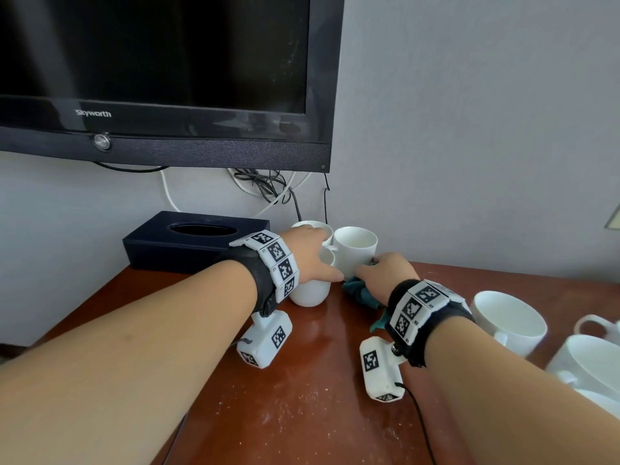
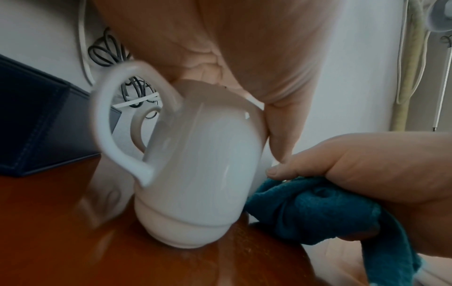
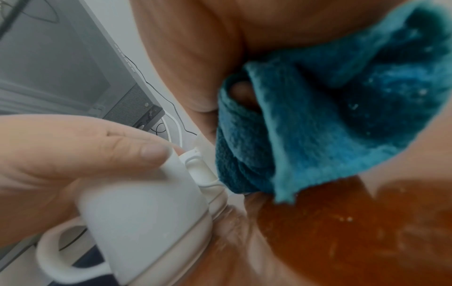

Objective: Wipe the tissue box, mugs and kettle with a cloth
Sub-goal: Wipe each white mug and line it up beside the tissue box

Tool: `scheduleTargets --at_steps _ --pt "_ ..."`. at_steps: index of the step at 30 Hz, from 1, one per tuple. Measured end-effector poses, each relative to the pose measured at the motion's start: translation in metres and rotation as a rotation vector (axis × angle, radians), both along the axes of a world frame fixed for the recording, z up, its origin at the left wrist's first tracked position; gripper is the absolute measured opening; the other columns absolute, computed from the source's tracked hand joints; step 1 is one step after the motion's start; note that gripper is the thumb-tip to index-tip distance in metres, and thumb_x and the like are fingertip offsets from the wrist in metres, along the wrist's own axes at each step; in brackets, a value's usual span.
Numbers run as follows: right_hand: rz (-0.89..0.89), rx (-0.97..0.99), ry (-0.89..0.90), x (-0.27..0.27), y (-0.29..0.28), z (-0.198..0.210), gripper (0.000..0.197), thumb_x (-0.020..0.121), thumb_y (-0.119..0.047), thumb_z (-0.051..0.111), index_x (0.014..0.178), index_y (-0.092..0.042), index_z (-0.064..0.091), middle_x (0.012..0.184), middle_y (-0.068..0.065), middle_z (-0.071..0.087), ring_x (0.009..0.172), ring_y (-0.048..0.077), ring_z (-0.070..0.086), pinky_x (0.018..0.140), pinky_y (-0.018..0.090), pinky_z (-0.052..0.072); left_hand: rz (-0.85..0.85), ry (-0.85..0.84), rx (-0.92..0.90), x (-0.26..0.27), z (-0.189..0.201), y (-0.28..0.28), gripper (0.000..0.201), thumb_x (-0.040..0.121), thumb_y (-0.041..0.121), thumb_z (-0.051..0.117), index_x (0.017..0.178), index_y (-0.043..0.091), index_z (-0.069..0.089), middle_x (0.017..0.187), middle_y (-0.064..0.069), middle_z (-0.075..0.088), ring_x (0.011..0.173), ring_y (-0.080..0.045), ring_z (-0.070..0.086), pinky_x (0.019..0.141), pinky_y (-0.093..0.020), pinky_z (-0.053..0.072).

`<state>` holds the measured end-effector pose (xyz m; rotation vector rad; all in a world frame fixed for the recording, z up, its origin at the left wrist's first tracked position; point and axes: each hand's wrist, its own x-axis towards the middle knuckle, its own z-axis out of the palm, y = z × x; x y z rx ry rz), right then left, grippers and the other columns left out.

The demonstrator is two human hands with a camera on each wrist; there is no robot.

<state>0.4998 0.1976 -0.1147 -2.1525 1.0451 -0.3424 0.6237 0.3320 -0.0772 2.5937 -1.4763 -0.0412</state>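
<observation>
The tabletop point(image 1: 302, 414) is reddish-brown, glossy wood with pale specks on it. In the middle of the frame a dark tissue box point(image 1: 188, 243) stands on it against the wall, with three white mugs point(image 1: 355, 250) close together just right of the box. At the right edge stand more white mugs point(image 1: 510, 323).

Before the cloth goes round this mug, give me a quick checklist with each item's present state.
1. Left hand grips the mug from above: ok.
2. Right hand holds the cloth: ok.
3. Cloth against the mug's side: ok, it touches low down.
4. Mug standing flat on the table: cannot tell, the picture is blurred.
5. Room around it: not ok, a second mug stands close behind.
6. Table clean: not ok, pale specks show.
</observation>
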Motion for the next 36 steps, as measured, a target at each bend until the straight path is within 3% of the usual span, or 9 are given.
scheduleTargets --at_steps 3,9,16,21,26,29,32,34,36 --pt "-0.001 -0.006 0.020 -0.003 0.001 0.003 0.018 0.090 -0.023 0.063 0.085 -0.007 0.069 0.070 0.007 0.063 0.061 0.023 0.057 0.051 0.028 0.038 -0.015 0.041 -0.049 -0.001 0.002 0.000 0.061 0.085 0.060 0.075 0.115 0.011 0.057 0.109 0.000 0.052 0.105 -0.021 0.051 0.079 -0.030 0.034" --pt "-0.020 0.015 0.048 -0.023 0.006 0.024 0.023 0.091 -0.023 0.064 0.092 -0.001 0.072 0.080 0.011 0.069 0.065 0.024 0.057 0.053 0.028 0.041 0.002 0.073 -0.035 -0.014 0.019 0.012 0.083 0.078 0.074 0.069 0.136 0.017 0.053 0.137 -0.005 0.052 0.126 -0.027 0.052 0.103 -0.041 0.046" --pt "0.012 0.234 -0.232 -0.077 0.037 0.076 0.027 0.073 -0.029 0.075 0.085 -0.006 0.077 0.087 0.014 0.077 0.085 0.034 0.072 0.087 0.048 0.060 -0.063 0.192 -0.136 -0.069 0.053 0.036 0.076 0.089 0.061 0.070 0.152 0.023 0.050 0.148 0.001 0.057 0.134 -0.019 0.055 0.112 -0.037 0.044" --pt "0.240 0.655 -0.529 -0.129 0.064 0.108 0.022 0.087 -0.004 0.050 0.098 0.000 0.069 0.091 0.019 0.071 0.072 0.031 0.065 0.069 0.035 0.055 -0.140 0.338 -0.102 -0.112 0.063 0.048 0.077 0.055 0.081 0.066 0.116 0.034 0.067 0.105 0.012 0.076 0.099 -0.010 0.071 0.096 -0.038 0.056" --pt "0.235 0.465 -0.499 -0.174 0.075 0.120 0.023 0.082 0.006 0.051 0.089 -0.005 0.069 0.087 0.018 0.069 0.066 0.027 0.062 0.057 0.029 0.054 -0.129 0.325 -0.103 -0.151 0.083 0.062 0.039 0.085 0.050 0.078 0.104 0.016 0.072 0.081 0.007 0.068 0.078 -0.014 0.066 0.070 -0.023 0.052" --pt "0.179 0.207 -0.380 -0.193 0.077 0.124 0.015 0.073 -0.009 0.068 0.084 -0.014 0.076 0.080 0.009 0.071 0.069 0.023 0.065 0.069 0.034 0.055 -0.062 0.345 -0.175 -0.158 0.085 0.063 0.055 0.075 0.064 0.071 0.102 0.016 0.074 0.094 0.000 0.071 0.093 -0.023 0.071 0.083 -0.031 0.055" --pt "0.078 -0.062 -0.348 -0.214 0.085 0.125 0.018 0.088 -0.014 0.066 0.100 -0.022 0.077 0.088 -0.004 0.076 0.080 0.014 0.070 0.072 0.027 0.054 -0.101 0.455 -0.181 -0.180 0.097 0.066 0.035 0.100 0.044 0.061 0.107 0.012 0.075 0.104 -0.003 0.073 0.098 -0.020 0.069 0.079 -0.021 0.050" --pt "0.039 -0.111 -0.424 -0.224 0.092 0.121 0.025 0.093 -0.018 0.064 0.114 -0.027 0.076 0.101 -0.008 0.075 0.093 0.012 0.069 0.076 0.023 0.051 -0.122 0.620 -0.277 -0.199 0.101 0.069 0.028 0.105 0.033 0.058 0.093 0.011 0.071 0.090 -0.006 0.072 0.076 -0.012 0.069 0.064 -0.020 0.049" --pt "0.044 -0.079 -0.497 -0.231 0.098 0.118 0.026 0.098 -0.021 0.062 0.118 -0.029 0.076 0.106 -0.011 0.074 0.104 0.011 0.068 0.085 0.022 0.049 -0.107 1.006 -0.437 -0.221 0.097 0.068 0.019 0.105 0.024 0.061 0.095 0.009 0.068 0.086 -0.008 0.074 0.069 -0.012 0.072 0.067 -0.025 0.055"
